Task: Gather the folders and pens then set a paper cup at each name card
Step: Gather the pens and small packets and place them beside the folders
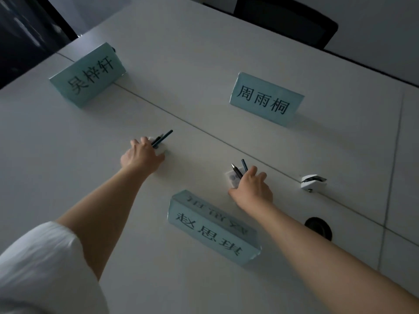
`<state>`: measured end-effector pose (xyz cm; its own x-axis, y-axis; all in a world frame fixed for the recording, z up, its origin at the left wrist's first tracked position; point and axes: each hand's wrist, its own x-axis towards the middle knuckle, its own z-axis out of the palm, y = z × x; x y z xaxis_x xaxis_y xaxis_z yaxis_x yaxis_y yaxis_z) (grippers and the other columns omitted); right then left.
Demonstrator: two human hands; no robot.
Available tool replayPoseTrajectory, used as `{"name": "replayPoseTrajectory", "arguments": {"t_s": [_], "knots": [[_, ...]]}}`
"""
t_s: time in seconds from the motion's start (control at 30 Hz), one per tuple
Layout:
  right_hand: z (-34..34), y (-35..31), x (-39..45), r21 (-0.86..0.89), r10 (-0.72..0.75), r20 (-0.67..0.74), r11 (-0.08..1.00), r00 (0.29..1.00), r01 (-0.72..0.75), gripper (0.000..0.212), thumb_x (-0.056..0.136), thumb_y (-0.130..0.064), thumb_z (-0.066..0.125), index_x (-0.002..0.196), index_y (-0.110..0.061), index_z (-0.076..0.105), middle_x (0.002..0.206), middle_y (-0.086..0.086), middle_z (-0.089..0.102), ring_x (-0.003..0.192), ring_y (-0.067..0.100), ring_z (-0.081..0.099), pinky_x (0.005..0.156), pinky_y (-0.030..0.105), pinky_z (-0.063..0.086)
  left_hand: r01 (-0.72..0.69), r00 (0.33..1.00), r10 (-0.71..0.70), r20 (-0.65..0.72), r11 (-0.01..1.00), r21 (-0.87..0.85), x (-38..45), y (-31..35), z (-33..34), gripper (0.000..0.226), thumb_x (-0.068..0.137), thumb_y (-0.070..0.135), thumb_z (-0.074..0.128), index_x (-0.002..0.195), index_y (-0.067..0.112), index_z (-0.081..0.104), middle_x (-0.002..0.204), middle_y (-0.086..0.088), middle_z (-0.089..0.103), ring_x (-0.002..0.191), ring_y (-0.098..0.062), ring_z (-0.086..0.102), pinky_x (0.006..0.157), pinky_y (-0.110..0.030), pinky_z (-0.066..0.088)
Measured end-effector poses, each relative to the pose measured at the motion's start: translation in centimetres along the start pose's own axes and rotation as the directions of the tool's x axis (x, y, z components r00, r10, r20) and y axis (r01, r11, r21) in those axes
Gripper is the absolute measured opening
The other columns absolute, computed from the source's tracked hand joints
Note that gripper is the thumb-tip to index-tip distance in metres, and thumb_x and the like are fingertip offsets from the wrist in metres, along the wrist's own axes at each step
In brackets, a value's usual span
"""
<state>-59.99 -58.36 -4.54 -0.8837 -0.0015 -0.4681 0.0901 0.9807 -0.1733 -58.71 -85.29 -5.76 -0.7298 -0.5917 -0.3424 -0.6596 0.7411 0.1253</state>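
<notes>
- White worktop (pixel 204 64) made of joined panels fills the dim view, with a black chair (pixel 285 21) at its far edge.
- Left hand (pixel 141 156) reaches forward, its grip closed round a small white paper cup (pixel 161 148) that holds dark pens (pixel 162 138) leaning up and to the right.
- Right hand (pixel 252 189) has its grip wrapped round a second white paper cup (pixel 232 177), which holds two dark pens (pixel 240 169) standing nearly upright.
- Pale teal tent-shaped name card (pixel 87 74) stands far left, beyond the left hand.
- Second teal name card (pixel 265 99) stands far right, beyond the right hand.
- Third teal name card (pixel 213 227) stands nearest, between the two forearms, just beside the right wrist.
- Small white clip-like object (pixel 313 181) lies right of the right hand, near a round black cable hole (pixel 318 227).
- White sleeve (pixel 45 264) covers the left upper arm.
</notes>
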Motion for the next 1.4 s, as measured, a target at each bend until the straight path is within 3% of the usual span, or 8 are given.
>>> {"name": "replayPoseTrajectory", "arguments": {"t_s": [0.13, 0.3, 0.53, 0.7, 0.87, 1.03, 1.27, 1.4], "knots": [[0.6, 0.0, -0.1, -0.029, 0.012, 0.003, 1.000, 1.000, -0.012, 0.077, 0.072, -0.048, 0.074, 0.123, -0.008, 0.033, 0.122, 0.013, 0.040, 0.102, 0.034, 0.062, 0.071, 0.032, 0.043, -0.052, 0.999, 0.052, 0.004, 0.997, 0.053, 0.0, 0.2, 0.5, 0.072, 0.083, 0.060, 0.060, 0.136, 0.015, 0.040, 0.126, -0.015, 0.046, 0.105, -0.039, 0.060, 0.073, -0.039, 0.046], [0.3, 0.7, -0.4, 0.049, 0.053, 0.017, 0.997, 0.998, -0.053, 0.064, 0.076, -0.034, 0.072, 0.121, -0.008, 0.035, 0.123, 0.015, 0.044, 0.104, 0.036, 0.060, 0.072, 0.032, 0.041, -0.108, 0.991, 0.113, -0.070, 0.992, 0.067, -1.8, 0.0, 0.4, 0.061, 0.083, 0.048, 0.066, 0.128, 0.013, 0.047, 0.118, -0.014, 0.052, 0.099, -0.039, 0.061, 0.071, -0.038, 0.044], [-3.0, 3.4, -4.2, 0.135, 0.002, -0.041, 0.991, 0.999, 0.003, 0.067, 0.072, -0.041, 0.072, 0.118, -0.008, 0.036, 0.121, 0.016, 0.045, 0.104, 0.038, 0.059, 0.074, 0.035, 0.044, -0.147, 0.969, 0.145, -0.198, 0.989, 0.001, -6.6, 1.0, -4.2, 0.061, 0.078, 0.052, 0.067, 0.125, 0.015, 0.053, 0.114, -0.010, 0.058, 0.093, -0.034, 0.060, 0.069, -0.034, 0.041], [-5.7, 6.2, -9.9, 0.221, -0.011, -0.102, 0.975, 0.995, 0.033, 0.060, 0.073, -0.040, 0.069, 0.114, -0.008, 0.038, 0.116, 0.015, 0.047, 0.103, 0.038, 0.058, 0.071, 0.034, 0.041, -0.125, 0.963, 0.095, -0.252, 0.986, -0.106, -12.7, 1.8, -6.5, 0.049, 0.073, 0.051, 0.071, 0.106, 0.015, 0.063, 0.088, -0.005, 0.056, 0.073, -0.025, 0.054, 0.061, -0.029, 0.040], [-5.9, 11.1, -17.6, 0.302, -0.018, -0.151, 0.951, 0.988, 0.064, 0.059, 0.074, -0.041, 0.070, 0.112, -0.007, 0.041, 0.115, 0.014, 0.049, 0.099, 0.035, 0.058, 0.066, 0.031, 0.039, -0.056, 0.986, 0.007, -0.169, 0.956, -0.289, -21.7, 2.0, -5.4, 0.043, 0.072, 0.053, 0.070, 0.089, 0.015, 0.063, 0.084, -0.005, 0.064, 0.072, -0.026, 0.061, 0.058, -0.030, 0.046], [-4.0, 17.4, -27.0, 0.384, -0.010, -0.072, 0.923, 0.997, 0.037, 0.059, 0.071, -0.042, 0.070, 0.113, -0.011, 0.041, 0.112, 0.012, 0.049, 0.099, 0.035, 0.058, 0.071, 0.032, 0.043, 0.048, 0.999, -0.054, 0.009, 0.791, -0.610, -35.9, 1.6, -1.7, 0.040, 0.067, 0.047, 0.080, 0.063, 0.015, 0.056, 0.067, -0.004, 0.062, 0.058, -0.020, 0.057, 0.051, -0.026, 0.041], [1.0, 26.6, -38.9, 0.484, -0.026, -0.001, 0.875, 1.000, 0.023, 0.064, 0.065, -0.046, 0.072, 0.115, -0.014, 0.045, 0.111, 0.007, 0.055, 0.097, 0.028, 0.060, 0.077, 0.035, 0.052, 0.107, 0.994, -0.063, 0.089, 0.711, -0.694, -54.7, 1.2, 4.8, 0.032, 0.072, 0.039, 0.080, 0.084, 0.014, 0.064, 0.069, 0.002, 0.059, 0.063, -0.014, 0.055, 0.050, -0.025, 0.038], [3.4, 31.1, -44.3, 0.532, 0.025, 0.031, 0.846, 0.999, -0.038, 0.068, 0.065, -0.046, 0.073, 0.119, -0.014, 0.047, 0.113, 0.006, 0.057, 0.096, 0.025, 0.061, 0.071, 0.029, 0.047, 0.121, 0.991, -0.039, 0.128, 0.671, -0.731, -62.8, 1.6, 7.0, 0.032, 0.075, 0.037, 0.079, 0.091, 0.014, 0.063, 0.074, 0.004, 0.060, 0.066, -0.007, 0.055, 0.051, -0.023, 0.038]]}}
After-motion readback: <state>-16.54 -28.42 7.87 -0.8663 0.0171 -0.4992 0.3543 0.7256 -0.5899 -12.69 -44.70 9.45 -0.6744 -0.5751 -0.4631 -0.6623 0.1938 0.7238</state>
